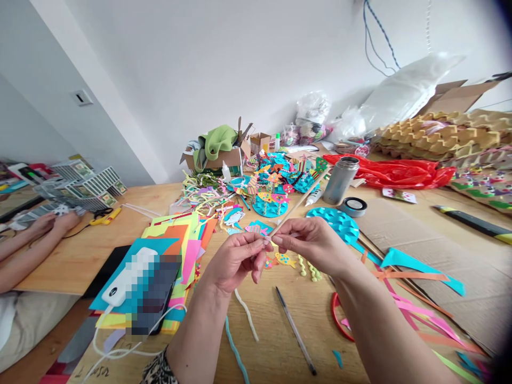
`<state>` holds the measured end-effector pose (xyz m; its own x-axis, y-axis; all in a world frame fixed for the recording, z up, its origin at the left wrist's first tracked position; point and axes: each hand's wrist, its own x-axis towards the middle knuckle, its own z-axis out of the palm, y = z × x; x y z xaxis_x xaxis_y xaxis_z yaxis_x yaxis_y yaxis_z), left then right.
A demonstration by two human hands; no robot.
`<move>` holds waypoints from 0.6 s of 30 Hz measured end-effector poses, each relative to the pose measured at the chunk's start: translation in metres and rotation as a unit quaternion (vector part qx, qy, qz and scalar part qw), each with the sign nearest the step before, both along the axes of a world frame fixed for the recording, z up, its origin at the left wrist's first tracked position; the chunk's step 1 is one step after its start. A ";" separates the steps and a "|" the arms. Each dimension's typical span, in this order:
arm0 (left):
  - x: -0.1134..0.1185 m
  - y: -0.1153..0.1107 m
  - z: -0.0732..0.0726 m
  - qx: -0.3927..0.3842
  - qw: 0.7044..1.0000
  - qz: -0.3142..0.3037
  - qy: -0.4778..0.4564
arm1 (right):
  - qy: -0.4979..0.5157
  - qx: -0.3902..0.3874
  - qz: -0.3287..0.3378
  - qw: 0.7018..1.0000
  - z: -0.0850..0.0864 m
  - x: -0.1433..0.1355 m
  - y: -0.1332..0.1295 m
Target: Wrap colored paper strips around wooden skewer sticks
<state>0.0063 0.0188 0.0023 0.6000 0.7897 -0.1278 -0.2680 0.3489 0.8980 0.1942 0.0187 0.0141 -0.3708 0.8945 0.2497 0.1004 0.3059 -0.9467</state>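
Both hands meet over the middle of the table at the near end of a thin wooden stick [298,205], which slants up to the right. My right hand [314,241] is closed, pinching the stick near that end. My left hand [239,257] is also closed, its thumb and finger pressed together at the tip. Something small and whitish shows between the fingertips, too small to name. Below lie a white pipe cleaner [247,316] and a light blue pipe cleaner [235,349]. Just beyond the hands are coiled yellow-green pipe cleaners [314,271] and colourful paper fish [285,260].
A pen [295,329] and red-handled scissors [338,314] lie close by. Coloured paper carries a white power bank [132,274] at left. Beyond stand a steel flask [340,181] and blue scalloped discs [336,221]. A cutter [476,223] rests on cardboard. Another person's hands [60,217] are far left.
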 end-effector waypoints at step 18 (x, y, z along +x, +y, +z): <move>0.017 -0.009 -0.008 0.411 0.805 0.307 0.297 | -0.048 -0.001 -0.056 0.997 0.000 -0.008 0.000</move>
